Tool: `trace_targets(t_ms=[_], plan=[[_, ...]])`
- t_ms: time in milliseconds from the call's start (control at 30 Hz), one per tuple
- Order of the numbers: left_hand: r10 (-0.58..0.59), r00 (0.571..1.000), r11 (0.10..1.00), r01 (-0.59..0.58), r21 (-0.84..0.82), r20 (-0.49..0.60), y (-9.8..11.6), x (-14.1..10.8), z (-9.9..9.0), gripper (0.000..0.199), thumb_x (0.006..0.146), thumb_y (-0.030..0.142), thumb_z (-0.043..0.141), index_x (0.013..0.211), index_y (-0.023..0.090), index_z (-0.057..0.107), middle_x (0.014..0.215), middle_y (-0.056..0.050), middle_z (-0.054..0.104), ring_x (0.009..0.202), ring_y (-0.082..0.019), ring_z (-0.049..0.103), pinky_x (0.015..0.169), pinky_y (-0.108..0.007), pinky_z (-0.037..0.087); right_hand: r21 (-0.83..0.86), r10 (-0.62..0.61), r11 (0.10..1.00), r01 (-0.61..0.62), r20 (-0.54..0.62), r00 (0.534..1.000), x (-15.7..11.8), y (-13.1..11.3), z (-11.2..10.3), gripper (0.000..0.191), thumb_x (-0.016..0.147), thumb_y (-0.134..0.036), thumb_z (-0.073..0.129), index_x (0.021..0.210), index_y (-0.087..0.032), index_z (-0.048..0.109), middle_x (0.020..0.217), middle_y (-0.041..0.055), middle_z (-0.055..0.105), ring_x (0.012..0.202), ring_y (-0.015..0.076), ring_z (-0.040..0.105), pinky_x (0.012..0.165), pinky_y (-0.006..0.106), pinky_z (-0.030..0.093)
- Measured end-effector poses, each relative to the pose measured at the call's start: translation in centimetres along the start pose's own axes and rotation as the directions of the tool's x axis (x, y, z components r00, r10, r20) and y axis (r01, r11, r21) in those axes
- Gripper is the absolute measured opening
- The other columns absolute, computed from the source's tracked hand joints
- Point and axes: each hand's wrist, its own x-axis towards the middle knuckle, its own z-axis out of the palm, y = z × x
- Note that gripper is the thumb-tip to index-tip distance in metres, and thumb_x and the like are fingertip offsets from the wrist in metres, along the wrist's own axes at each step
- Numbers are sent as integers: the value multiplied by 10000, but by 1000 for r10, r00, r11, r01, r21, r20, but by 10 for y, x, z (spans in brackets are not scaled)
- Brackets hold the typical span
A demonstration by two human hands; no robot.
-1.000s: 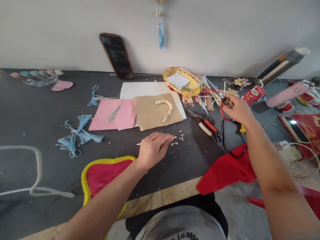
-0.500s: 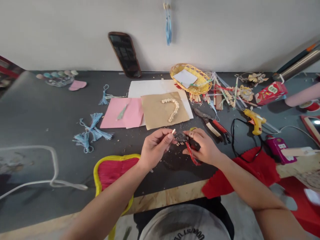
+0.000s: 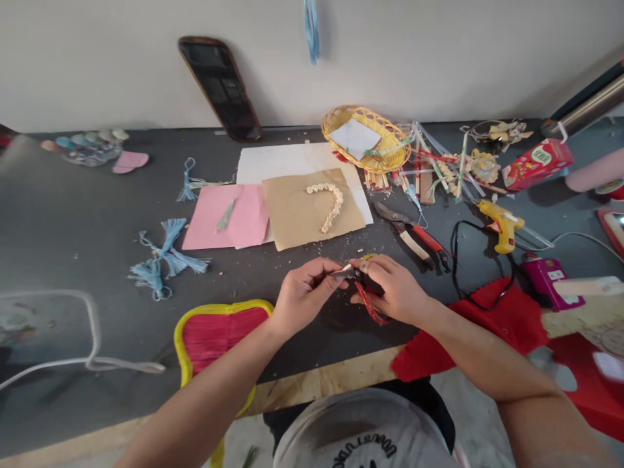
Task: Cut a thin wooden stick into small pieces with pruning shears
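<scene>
Bench as seen from my head camera, read left to right. A white cord (image 3: 93, 325) lies bent on the dark tabletop (image 3: 112, 214); beyond it stands a clear dish (image 3: 92, 155) of coloured balls. Light blue tassels (image 3: 170, 252) lie left of the pink paper (image 3: 202, 227), which bears a pale green tassel (image 3: 225, 217). A smartphone (image 3: 221, 91) leans on the wall behind. In front, my left forearm crosses a magenta pad (image 3: 209, 335) with yellow edging.

At centre, my left hand (image 3: 305, 296) is closed, thumb against fingers, on a short pale stick (image 3: 346, 267). The stick lies at the blades of the red-handled scissors (image 3: 373, 307), between the two hands and in front of the brown paper (image 3: 292, 218) with its curved row of cream pieces (image 3: 337, 207). My right hand (image 3: 397, 292) is wrapped round the scissors' handles; how far the blades are open I cannot tell.

Behind the hands sits a wicker basket (image 3: 373, 127) holding a white card (image 3: 355, 138). Farther right are pruning shears (image 3: 414, 244), a yellow glue gun (image 3: 502, 226), red felt (image 3: 511, 318), a red drink carton (image 3: 536, 166) and a purple box (image 3: 548, 283).
</scene>
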Motion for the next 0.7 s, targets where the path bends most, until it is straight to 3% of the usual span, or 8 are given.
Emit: trace_targets(t_ms=[333, 700], plan=[[13, 1000, 999, -13, -50, -1, -2, -1, 1, 137, 891, 293, 618, 893, 163, 661, 759, -21, 713, 701, -115, 671, 641, -195, 493, 21, -23, 999, 24, -49, 999, 1, -6, 1, 557, 861, -458, 659, 1329, -199, 505, 1148, 130, 668, 1049, 252, 641, 906, 413, 559], [11, 1000, 998, -10, 68, -10, 6, -4, 4, 159, 898, 283, 592, 841, 157, 670, 758, -30, 726, 716, -129, 661, 663, -218, 478, -126, -70, 990, 64, -43, 997, -1, -8, 1, 513, 927, -402, 582, 1372, -168, 482, 1097, 122, 687, 1011, 230, 675, 881, 358, 577]])
